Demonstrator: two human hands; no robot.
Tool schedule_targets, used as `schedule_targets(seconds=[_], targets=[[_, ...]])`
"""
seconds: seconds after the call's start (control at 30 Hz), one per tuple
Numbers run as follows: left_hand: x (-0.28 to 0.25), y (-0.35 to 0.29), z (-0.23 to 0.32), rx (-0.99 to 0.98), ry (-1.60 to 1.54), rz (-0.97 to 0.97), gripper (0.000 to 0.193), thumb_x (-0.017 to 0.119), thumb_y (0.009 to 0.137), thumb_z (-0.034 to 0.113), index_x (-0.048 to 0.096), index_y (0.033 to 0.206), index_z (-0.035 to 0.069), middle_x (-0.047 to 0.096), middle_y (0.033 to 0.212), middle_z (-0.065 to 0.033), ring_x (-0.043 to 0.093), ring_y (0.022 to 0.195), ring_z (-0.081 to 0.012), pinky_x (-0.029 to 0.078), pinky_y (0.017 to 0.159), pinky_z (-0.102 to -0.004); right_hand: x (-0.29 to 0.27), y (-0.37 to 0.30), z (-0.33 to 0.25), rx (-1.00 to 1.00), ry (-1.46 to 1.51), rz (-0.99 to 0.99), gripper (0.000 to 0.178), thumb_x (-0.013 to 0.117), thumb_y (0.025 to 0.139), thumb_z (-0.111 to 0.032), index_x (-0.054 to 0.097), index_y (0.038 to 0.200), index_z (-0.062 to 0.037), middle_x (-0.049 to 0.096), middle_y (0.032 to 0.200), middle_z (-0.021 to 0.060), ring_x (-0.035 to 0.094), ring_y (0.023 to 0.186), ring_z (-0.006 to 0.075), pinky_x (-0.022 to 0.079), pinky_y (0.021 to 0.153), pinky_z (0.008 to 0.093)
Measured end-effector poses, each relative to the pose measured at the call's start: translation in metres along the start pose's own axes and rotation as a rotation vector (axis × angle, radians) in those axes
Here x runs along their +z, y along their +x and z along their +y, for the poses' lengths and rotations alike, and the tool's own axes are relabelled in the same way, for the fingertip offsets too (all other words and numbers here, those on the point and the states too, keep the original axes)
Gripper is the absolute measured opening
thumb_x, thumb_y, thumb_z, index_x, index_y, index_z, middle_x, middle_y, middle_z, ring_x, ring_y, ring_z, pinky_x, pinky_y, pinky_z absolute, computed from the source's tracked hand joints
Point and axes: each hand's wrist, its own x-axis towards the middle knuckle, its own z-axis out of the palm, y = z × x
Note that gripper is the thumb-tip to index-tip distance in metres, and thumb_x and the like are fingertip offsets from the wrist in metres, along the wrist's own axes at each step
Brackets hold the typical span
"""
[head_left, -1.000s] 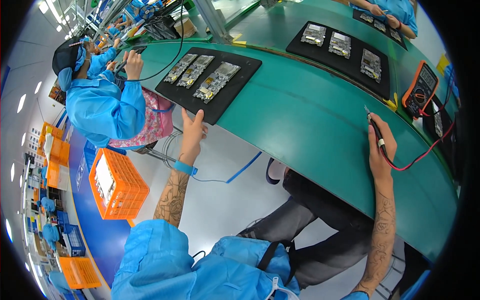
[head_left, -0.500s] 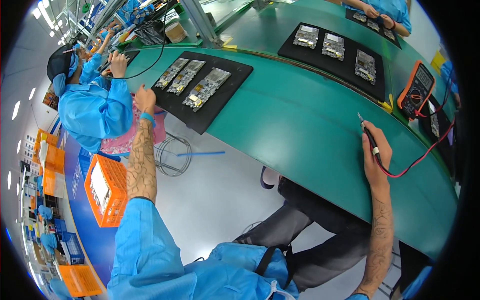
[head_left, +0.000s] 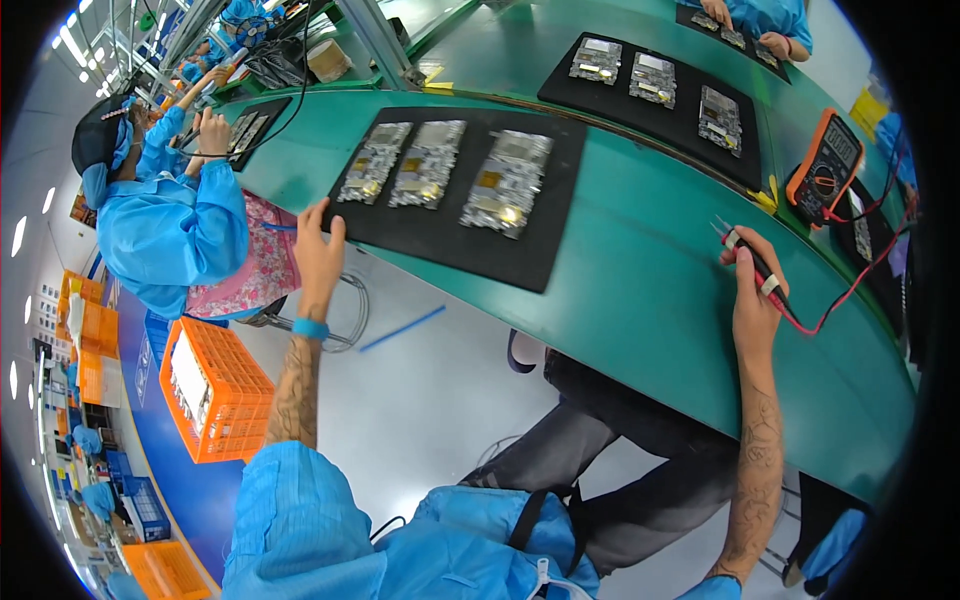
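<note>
Left hand [head_left: 320, 250]: fingers spread, gripping the near left corner of a black tray [head_left: 455, 235]; a blue wristband sits on the wrist. The tray lies on the green bench [head_left: 640, 290], stretching up and to the right of the hand, its near edge along the bench edge.

Tray contents: three circuit boards [head_left: 432, 176] in a row, well clear of the fingers, toward the far side.

Right hand [head_left: 752, 300]: clenched around two meter probes [head_left: 745, 255], tips pointing up and left, resting on the bench well to the right of the tray. Red and black leads run from the probes to an orange multimeter [head_left: 826, 166] further right.

Second black tray [head_left: 650, 95]: beyond the first, carrying more boards.

Neighbouring person in blue coat [head_left: 165, 230]: seated to the left.
</note>
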Motion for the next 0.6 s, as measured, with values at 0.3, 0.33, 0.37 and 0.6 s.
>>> schedule_targets(seconds=[0.3, 0.33, 0.37, 0.6], targets=[[0.016, -0.096, 0.183, 0.099, 0.027, -0.155, 0.043, 0.061, 0.093, 0.026, 0.058, 0.133, 0.012, 0.05, 0.126, -0.0143, 0.046, 0.119, -0.03, 0.029, 0.104, -0.0463, -0.017, -0.029, -0.011, 0.41, 0.428, 0.207, 0.022, 0.066, 0.093, -0.017, 0.062, 0.108, -0.0014, 0.065, 0.084, 0.0052, 0.063, 0.069, 0.0119, 0.047, 0.061, 0.0239], [0.019, -0.102, 0.195, 0.092, 0.016, -0.167, 0.045, 0.06, 0.093, 0.026, 0.057, 0.135, 0.013, 0.048, 0.128, -0.0148, 0.045, 0.121, -0.031, 0.024, 0.11, -0.0509, -0.021, -0.032, -0.009, 0.409, 0.484, 0.175, 0.021, 0.066, 0.094, -0.018, 0.061, 0.106, -0.001, 0.064, 0.08, 0.0048, 0.061, 0.066, 0.0115, 0.045, 0.06, 0.0234], [0.025, -0.11, 0.205, 0.078, -0.008, -0.184, 0.045, 0.059, 0.093, 0.027, 0.056, 0.136, 0.014, 0.048, 0.13, -0.0146, 0.044, 0.124, -0.0313, 0.017, 0.112, -0.0549, -0.028, -0.039, -0.012, 0.441, 0.456, 0.199, 0.019, 0.063, 0.096, -0.019, 0.061, 0.101, -0.0006, 0.062, 0.075, 0.0043, 0.059, 0.063, 0.0109, 0.043, 0.058, 0.0227], [0.051, -0.127, 0.214, 0.093, -0.047, -0.127, 0.045, 0.054, 0.096, 0.033, 0.055, 0.138, 0.019, 0.046, 0.136, -0.0129, 0.04, 0.133, -0.0312, -0.002, 0.114, -0.0647, -0.064, -0.053, 0.004, 0.414, 0.348, 0.188, 0.016, 0.059, 0.098, -0.017, 0.059, 0.092, -0.0018, 0.063, 0.073, 0.0055, 0.06, 0.058, 0.0112, 0.043, 0.056, 0.0217]])
